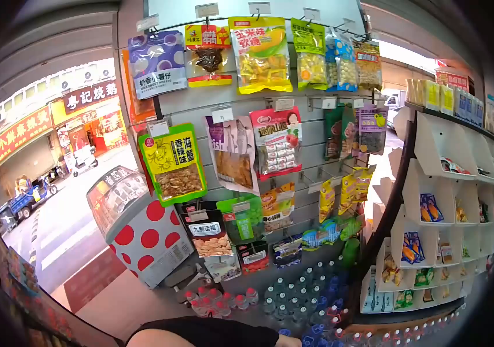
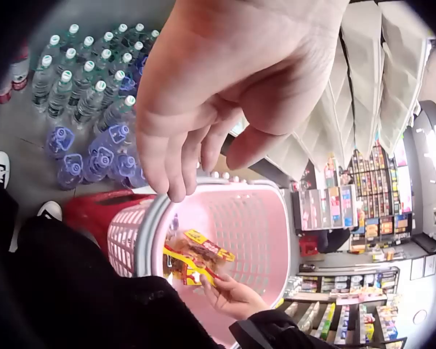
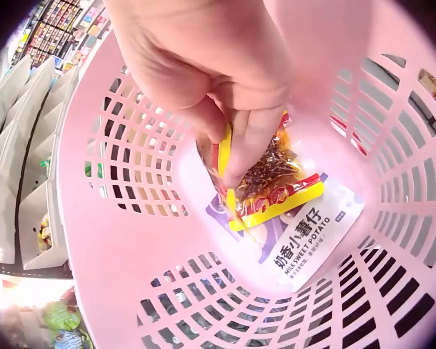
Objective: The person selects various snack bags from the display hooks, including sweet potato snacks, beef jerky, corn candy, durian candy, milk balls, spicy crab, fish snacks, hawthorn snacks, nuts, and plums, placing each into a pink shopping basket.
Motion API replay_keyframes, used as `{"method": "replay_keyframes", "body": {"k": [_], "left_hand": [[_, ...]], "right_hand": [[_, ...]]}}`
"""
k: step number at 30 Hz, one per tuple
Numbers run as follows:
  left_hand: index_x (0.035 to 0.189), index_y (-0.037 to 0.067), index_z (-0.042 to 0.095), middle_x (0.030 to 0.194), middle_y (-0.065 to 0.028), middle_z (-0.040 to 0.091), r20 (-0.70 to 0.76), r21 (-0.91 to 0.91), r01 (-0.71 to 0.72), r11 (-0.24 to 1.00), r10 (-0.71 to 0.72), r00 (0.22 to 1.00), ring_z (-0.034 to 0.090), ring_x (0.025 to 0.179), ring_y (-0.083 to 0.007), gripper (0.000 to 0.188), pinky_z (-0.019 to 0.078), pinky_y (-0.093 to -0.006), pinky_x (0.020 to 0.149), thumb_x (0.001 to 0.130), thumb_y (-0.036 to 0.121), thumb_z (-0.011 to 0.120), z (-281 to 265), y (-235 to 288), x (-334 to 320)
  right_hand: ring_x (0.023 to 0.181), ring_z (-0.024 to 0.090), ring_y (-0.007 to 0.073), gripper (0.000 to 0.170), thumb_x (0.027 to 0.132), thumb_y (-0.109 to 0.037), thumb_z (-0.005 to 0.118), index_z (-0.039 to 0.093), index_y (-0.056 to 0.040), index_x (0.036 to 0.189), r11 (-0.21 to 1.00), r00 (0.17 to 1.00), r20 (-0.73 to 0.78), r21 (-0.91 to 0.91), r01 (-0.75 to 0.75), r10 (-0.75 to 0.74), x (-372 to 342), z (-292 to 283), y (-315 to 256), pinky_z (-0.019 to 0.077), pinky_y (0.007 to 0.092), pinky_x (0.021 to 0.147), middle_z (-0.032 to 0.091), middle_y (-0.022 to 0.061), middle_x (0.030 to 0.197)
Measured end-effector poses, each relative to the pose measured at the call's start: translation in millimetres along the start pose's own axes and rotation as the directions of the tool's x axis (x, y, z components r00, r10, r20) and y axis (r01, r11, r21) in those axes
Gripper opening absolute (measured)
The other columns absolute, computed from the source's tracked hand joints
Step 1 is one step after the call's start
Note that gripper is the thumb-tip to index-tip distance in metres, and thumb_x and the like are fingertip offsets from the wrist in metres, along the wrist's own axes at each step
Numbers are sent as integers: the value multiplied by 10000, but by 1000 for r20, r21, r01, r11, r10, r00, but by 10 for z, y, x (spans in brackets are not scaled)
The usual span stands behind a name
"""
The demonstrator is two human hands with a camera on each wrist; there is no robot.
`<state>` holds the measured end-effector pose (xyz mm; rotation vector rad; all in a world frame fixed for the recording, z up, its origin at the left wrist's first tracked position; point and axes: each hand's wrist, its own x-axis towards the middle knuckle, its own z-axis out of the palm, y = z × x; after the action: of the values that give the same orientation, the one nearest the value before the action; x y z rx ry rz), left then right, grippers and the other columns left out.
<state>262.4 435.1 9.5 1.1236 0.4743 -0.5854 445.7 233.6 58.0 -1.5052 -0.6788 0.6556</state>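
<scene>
In the right wrist view my right hand (image 3: 211,80) reaches down into a pink basket (image 3: 105,254), thumb and fingers pinching a red-and-yellow snack bag (image 3: 265,178) with a clear window. Under it lies a white-and-purple milk sweet potato bag (image 3: 316,233). The left wrist view shows the same hand low in the basket with the red-and-yellow packaging. My left hand (image 2: 232,87) hangs above the basket, its fingers loosely bent and holding nothing visible. Its fingertips overlap the top of the grey basket handle (image 2: 147,243) in this view.
A slatted wall ahead carries hanging snack bags (image 1: 260,55). Water bottles (image 1: 296,295) stand on the floor below. To the right is a curved rack of white bins (image 1: 432,168). A red-dotted bin (image 1: 148,240) stands at the left, beside the street opening.
</scene>
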Motion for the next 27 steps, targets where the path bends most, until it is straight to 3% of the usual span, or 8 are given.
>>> {"method": "replay_keyframes", "body": {"k": [7, 9, 11, 13, 15, 17, 23, 27], "left_hand": [[1038, 64, 487, 884, -126, 577, -9, -150, -12, 989, 11, 1000, 582, 750, -215, 356, 487, -337, 608, 747, 243, 587, -383, 62, -281], [986, 47, 444, 764, -19, 522, 171, 273, -432, 860, 398, 901, 550, 673, -119, 306, 456, -253, 522, 691, 68, 525, -600, -190, -132], [1012, 73, 431, 789, -28, 535, -47, 62, -134, 989, 137, 989, 556, 698, -116, 305, 463, -252, 548, 722, 104, 520, -548, 46, -430], [1029, 83, 450, 822, -31, 550, -1, 103, -241, 965, 242, 970, 559, 692, -123, 315, 453, -254, 545, 726, 137, 518, -791, -50, -385], [1058, 69, 465, 858, -38, 551, -156, 186, -126, 974, 156, 975, 556, 690, -124, 359, 440, -246, 538, 720, 175, 525, -759, 271, -755], [1080, 56, 470, 878, -48, 545, -225, 249, -145, 958, 203, 953, 549, 696, -124, 398, 431, -244, 535, 715, 206, 526, -904, 363, -964], [1110, 25, 445, 962, -52, 539, -207, 342, -324, 882, 407, 890, 520, 808, -106, 347, 429, -246, 691, 801, 179, 476, -1406, 485, -1967], [1095, 16, 448, 914, -78, 557, -217, 602, -378, 703, 600, 770, 537, 818, -158, 344, 428, -279, 708, 804, 193, 496, -1607, 385, -2691]], "right_hand": [[979, 458, 233, 361, 773, -106, 521, 449, -26, 1117, 946, 973, -91, 271, -179, 210, 439, 230, -507, 383, 310, 809, 490, 122, 1065], [980, 456, 223, 365, 779, -113, 517, 441, -32, 1127, 911, 947, -134, 339, -234, 293, 347, 279, -609, 386, 306, 804, 486, 113, 1069], [980, 454, 213, 369, 786, -121, 512, 433, -38, 1137, 866, 903, -188, 412, -283, 385, 167, 323, -656, 390, 301, 799, 483, 105, 1073], [981, 453, 203, 374, 793, -129, 507, 425, -44, 1147, 809, 835, -257, 493, -320, 487, -132, 354, -656, 394, 297, 795, 479, 96, 1077], [982, 451, 193, 378, 799, -137, 503, 418, -50, 1157, 747, 745, -330, 580, -325, 580, -493, 412, -692, 398, 293, 790, 476, 87, 1081], [711, 517, 110, 264, 750, -49, 529, 485, -25, 1009, 905, 888, -389, 421, -67, 247, -176, -22, 178, 423, 191, 581, 533, 34, 868], [638, 452, 75, 145, 793, -49, 466, 512, -16, 926, 978, 948, -316, 206, 20, 47, 367, 872, -985, 380, 189, 564, 517, 18, 793], [679, 504, 84, 162, 804, -67, 472, 515, -12, 951, 999, 987, -155, -34, 33, -38, 715, 1389, -1630, 398, 196, 608, 566, 47, 836]]}}
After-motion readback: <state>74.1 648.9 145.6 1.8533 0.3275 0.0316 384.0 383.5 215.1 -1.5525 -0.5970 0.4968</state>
